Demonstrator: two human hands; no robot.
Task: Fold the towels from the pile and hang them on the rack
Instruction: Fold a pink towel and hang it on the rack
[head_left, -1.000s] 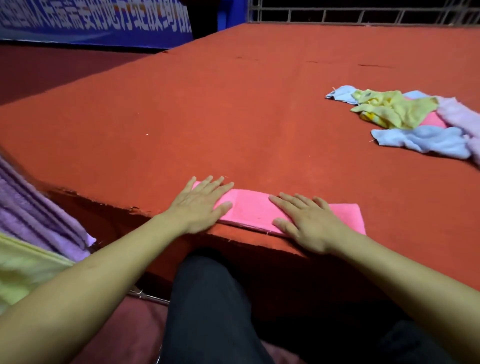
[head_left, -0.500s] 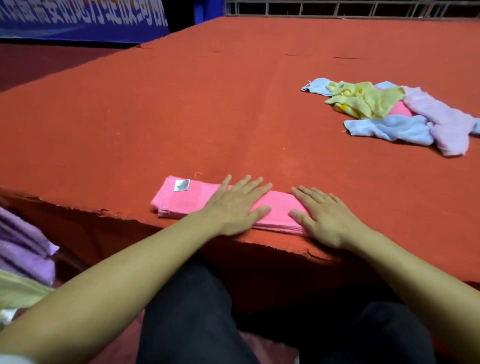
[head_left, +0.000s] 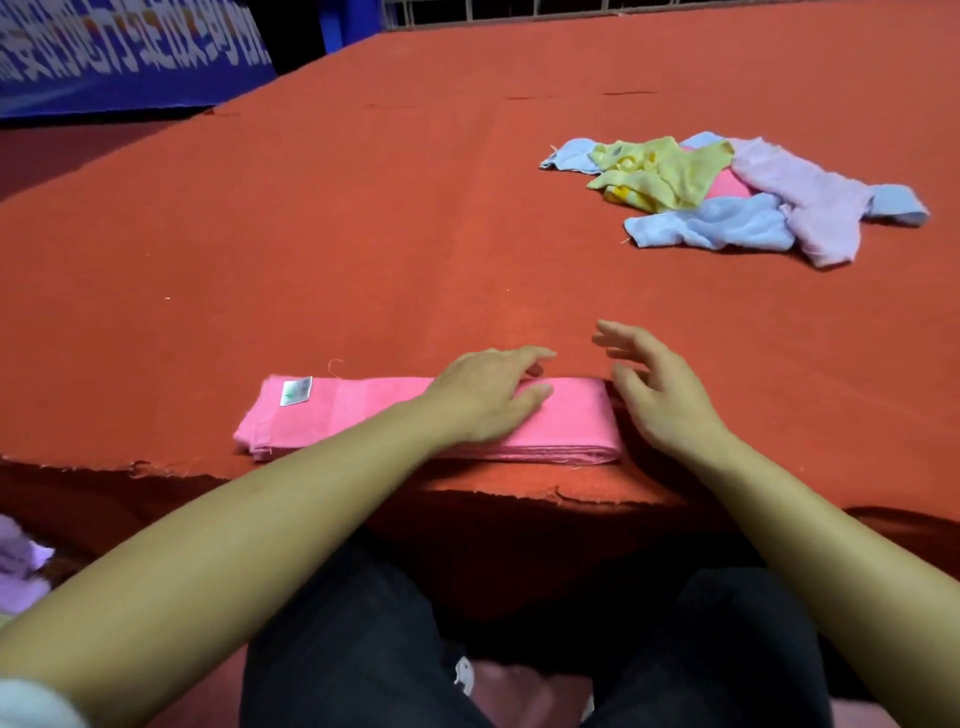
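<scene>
A pink towel (head_left: 363, 410), folded into a thick strip with a small white label near its left end, lies along the near edge of the red table (head_left: 311, 234). My left hand (head_left: 483, 395) rests flat on the strip's right half with fingers straight. Just past the strip's right end, my right hand (head_left: 654, 384) hovers with fingers spread, holding nothing. The pile of unfolded towels (head_left: 727, 197), blue, yellow, pink and lilac, sits at the far right of the table. No rack is in view.
Lilac towels (head_left: 18, 566) show at the lower left edge, below the table. A blue banner (head_left: 119, 57) stands at the back left, with a metal railing (head_left: 519, 8) behind the table. My dark-trousered legs (head_left: 353, 649) are under the near edge.
The towel's right part has been folded over to the left, making the strip shorter and thicker. My right hand lifted off the towel and opened; my left hand stays pressed on it.
</scene>
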